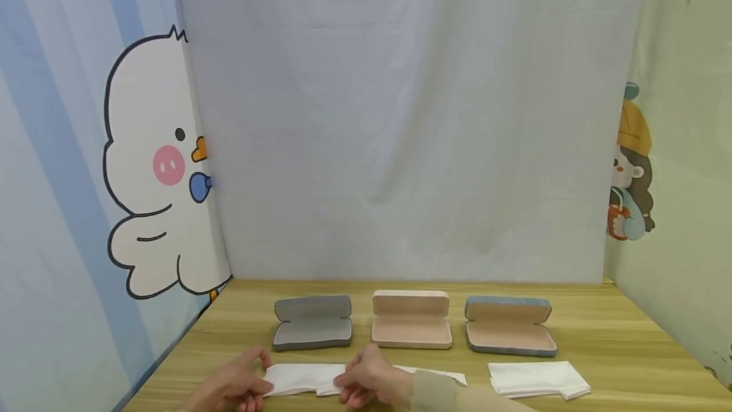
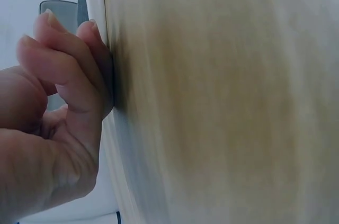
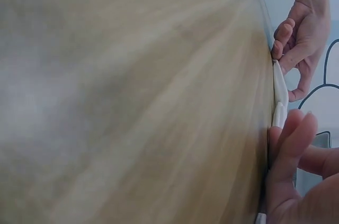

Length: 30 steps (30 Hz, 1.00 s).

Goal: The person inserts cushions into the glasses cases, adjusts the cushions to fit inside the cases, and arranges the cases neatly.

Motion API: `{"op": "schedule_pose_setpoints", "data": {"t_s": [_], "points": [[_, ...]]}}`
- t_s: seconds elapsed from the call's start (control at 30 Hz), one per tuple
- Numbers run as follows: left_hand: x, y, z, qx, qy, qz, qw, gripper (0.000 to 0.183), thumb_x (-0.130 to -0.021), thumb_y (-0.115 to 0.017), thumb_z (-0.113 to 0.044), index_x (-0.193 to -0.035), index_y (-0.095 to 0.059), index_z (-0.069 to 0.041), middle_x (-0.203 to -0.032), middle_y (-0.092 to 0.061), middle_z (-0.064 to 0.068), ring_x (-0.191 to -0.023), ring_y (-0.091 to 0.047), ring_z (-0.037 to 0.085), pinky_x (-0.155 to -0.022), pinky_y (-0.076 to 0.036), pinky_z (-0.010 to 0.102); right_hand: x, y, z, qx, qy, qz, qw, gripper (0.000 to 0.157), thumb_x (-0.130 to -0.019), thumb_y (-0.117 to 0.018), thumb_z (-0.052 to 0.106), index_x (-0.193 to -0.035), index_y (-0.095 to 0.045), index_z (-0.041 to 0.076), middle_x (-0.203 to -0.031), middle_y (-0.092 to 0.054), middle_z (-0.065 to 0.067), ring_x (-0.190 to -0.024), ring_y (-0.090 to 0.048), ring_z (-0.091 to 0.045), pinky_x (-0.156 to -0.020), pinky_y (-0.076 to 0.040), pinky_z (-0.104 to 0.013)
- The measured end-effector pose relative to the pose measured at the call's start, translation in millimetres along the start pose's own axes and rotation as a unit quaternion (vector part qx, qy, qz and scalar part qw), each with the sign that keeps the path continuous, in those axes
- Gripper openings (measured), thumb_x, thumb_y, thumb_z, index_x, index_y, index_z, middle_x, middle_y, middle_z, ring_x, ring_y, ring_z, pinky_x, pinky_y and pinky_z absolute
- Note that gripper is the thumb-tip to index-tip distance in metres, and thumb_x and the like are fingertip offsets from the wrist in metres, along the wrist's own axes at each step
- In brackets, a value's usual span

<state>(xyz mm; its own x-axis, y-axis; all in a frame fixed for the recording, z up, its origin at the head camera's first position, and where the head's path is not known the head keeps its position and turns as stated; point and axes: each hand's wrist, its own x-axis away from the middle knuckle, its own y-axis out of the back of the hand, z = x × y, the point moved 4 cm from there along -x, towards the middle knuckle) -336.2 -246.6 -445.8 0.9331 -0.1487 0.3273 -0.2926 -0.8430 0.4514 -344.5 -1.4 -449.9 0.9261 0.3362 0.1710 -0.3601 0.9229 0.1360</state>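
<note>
Close to the near edge of the table, a folded white cloth (image 1: pixel 303 375) lies between my two hands. At its left end, my left hand (image 1: pixel 231 383) pinches the near corner, its other fingers bent. My right hand (image 1: pixel 368 377) holds the right end and hides that part. In the right wrist view the cloth (image 3: pixel 281 89) runs between both hands, slightly raised. Another strip of white cloth (image 1: pixel 434 374) shows to the right of my right hand; whether it joins the first is hidden. Farther right lies a separate folded white cloth (image 1: pixel 537 379).
Behind the cloths, three glasses cases stand in a row with lids up: a grey one (image 1: pixel 312 330), a pale pink one (image 1: pixel 412 330) and a blue one with a pink lining (image 1: pixel 511 334). A pale curtain (image 1: pixel 412 145) hangs beyond the wooden table (image 1: pixel 629 348).
</note>
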Motion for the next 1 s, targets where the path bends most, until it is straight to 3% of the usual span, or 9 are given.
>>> {"op": "schedule_pose_setpoints", "data": {"t_s": [0.33, 0.57, 0.8, 1.0], "points": [[-1.1, 1.0, 1.7, 0.036, 0.027, 0.007, 0.999, 0.018, -0.086, -0.064, 0.003, -0.089, -0.047, -0.004, -0.053, -0.056, 0.001, -0.043, -0.048, 0.003, -0.038, -0.038, 0.009, 0, -4.9, 4, 0.026, 0.0, -0.002, 1.0, 0.008, -0.076, -0.065, -0.012, -0.07, -0.062, -0.008, -0.043, -0.055, -0.001, -0.032, -0.05, -0.004, -0.031, -0.039, -0.01], [-10.9, 6.5, 8.2, 0.104, 0.05, 0.031, 0.9929, 0.014, -0.086, -0.065, -0.001, -0.088, -0.052, -0.005, -0.059, -0.06, -0.001, -0.047, -0.052, 0.0, -0.044, -0.042, 0.006, -3, -1.3, 1, 0.003, -0.013, 0.013, 1.0, 0.006, -0.076, -0.063, -0.01, -0.071, -0.066, -0.01, -0.047, -0.058, -0.002, -0.035, -0.051, -0.003, -0.033, -0.04, -0.01], [-16.0, 11.5, 2.1, 0.148, 0.015, 0.087, 0.9851, 0.012, -0.088, -0.064, -0.005, -0.085, -0.053, -0.009, -0.06, -0.061, -0.005, -0.05, -0.052, -0.003, -0.045, -0.042, 0.005, -11, 8.2, 4, -0.026, -0.024, 0.027, 0.999, 0.006, -0.077, -0.063, -0.009, -0.075, -0.067, -0.011, -0.048, -0.059, -0.001, -0.036, -0.051, -0.001, -0.035, -0.042, -0.01], [-20.0, 15.9, -6.1, 0.169, 0.002, 0.093, 0.9812, 0.013, -0.089, -0.064, -0.005, -0.082, -0.053, -0.01, -0.06, -0.062, -0.006, -0.05, -0.053, -0.004, -0.045, -0.042, 0.005, -21, 10.7, 12, -0.027, -0.012, 0.033, 0.999, 0.009, -0.079, -0.062, -0.008, -0.08, -0.067, -0.015, -0.048, -0.058, 0.001, -0.038, -0.051, -0.001, -0.036, -0.042, -0.009]]}}
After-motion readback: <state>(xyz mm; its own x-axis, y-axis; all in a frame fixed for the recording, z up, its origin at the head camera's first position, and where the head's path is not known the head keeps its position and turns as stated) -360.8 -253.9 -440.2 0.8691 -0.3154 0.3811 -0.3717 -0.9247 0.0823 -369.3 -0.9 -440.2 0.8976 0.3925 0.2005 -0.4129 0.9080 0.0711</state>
